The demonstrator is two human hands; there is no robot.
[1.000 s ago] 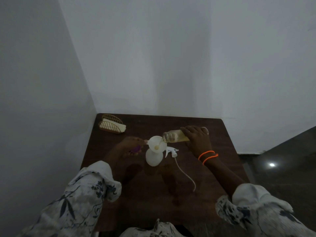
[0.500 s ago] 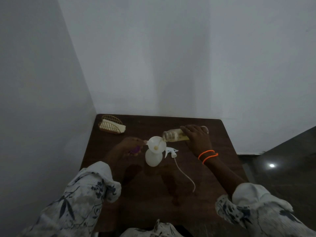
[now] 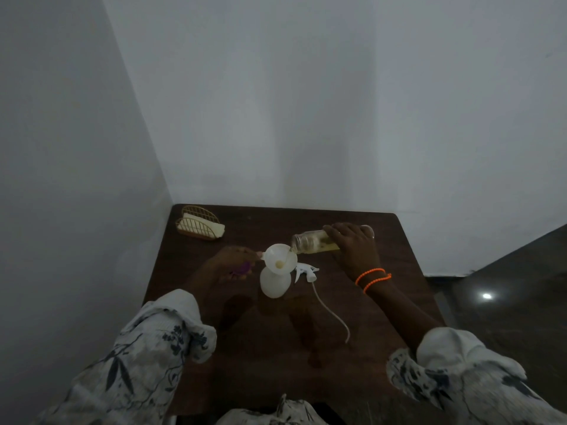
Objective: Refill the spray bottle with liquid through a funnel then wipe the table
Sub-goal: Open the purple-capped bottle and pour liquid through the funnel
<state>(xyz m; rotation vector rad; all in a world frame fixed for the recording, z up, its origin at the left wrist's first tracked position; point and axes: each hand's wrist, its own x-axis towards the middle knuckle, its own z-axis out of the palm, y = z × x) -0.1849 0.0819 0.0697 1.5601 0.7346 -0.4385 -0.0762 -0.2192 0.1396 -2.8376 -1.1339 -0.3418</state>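
Note:
A white spray bottle [image 3: 275, 282] stands on the dark wooden table [image 3: 306, 357] with a white funnel [image 3: 280, 257] in its neck. My left hand [image 3: 228, 261] pinches the funnel's tab at its left rim and also holds something purple. My right hand [image 3: 352, 247] grips a clear bottle [image 3: 310, 241] of yellowish liquid, tipped almost flat with its mouth over the funnel's right rim. A thin stream runs into the funnel, and pale liquid sits in its bottom. The white spray head [image 3: 306, 270] with its long tube [image 3: 333, 315] lies on the table right of the spray bottle.
A gold wire holder [image 3: 198, 223] with a pale cloth or sponge in it stands at the table's far left corner. White walls close in on the left and behind. The dark floor drops off to the right of the table.
The clear bottle is tipped slightly further and its liquid level looks lower. Both hands stay where they were.

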